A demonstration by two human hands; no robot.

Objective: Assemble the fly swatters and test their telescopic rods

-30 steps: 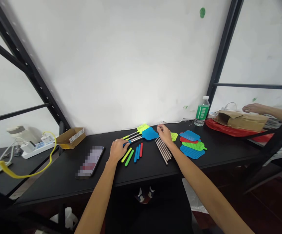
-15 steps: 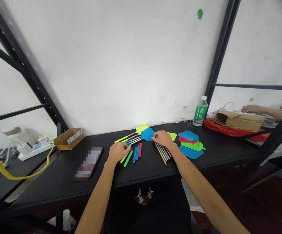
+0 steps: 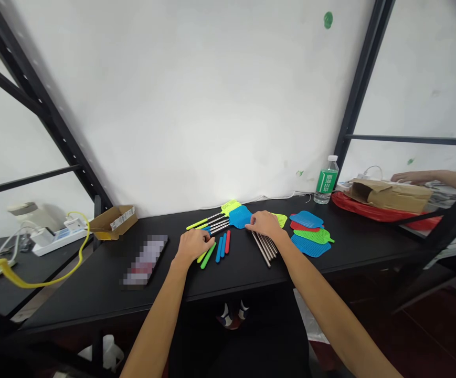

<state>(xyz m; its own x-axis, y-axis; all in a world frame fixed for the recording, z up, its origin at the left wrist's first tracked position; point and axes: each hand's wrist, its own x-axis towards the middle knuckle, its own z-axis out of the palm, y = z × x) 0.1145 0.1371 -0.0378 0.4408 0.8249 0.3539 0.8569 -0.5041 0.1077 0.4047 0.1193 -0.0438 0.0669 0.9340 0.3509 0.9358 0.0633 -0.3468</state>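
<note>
On the black table point(image 3: 94, 283) my left hand point(image 3: 192, 244) rests with curled fingers on a row of loose coloured handle grips point(image 3: 222, 244), green, blue and red. My right hand point(image 3: 265, 223) lies over the far end of a bundle of metal rods point(image 3: 265, 247), fingers bent down onto them, beside the blue head of an assembled fly swatter point(image 3: 239, 216). More assembled swatters point(image 3: 212, 220) fan out to the left behind it. A pile of loose swatter heads point(image 3: 310, 233), blue, red and green, sits to the right.
A phone point(image 3: 146, 260) lies left of my hands, a small cardboard box point(image 3: 113, 220) beyond it. A power strip point(image 3: 56, 239) and yellow cable point(image 3: 34, 281) sit far left. A water bottle point(image 3: 326, 181), a red bag and a brown box point(image 3: 389, 194) stand right, where another person's hand point(image 3: 409, 177) works.
My right hand came left and nearer from the rods' far end, now pressing on them beside the blue swatter head. My left hand slid slightly toward me onto the loose grips.
</note>
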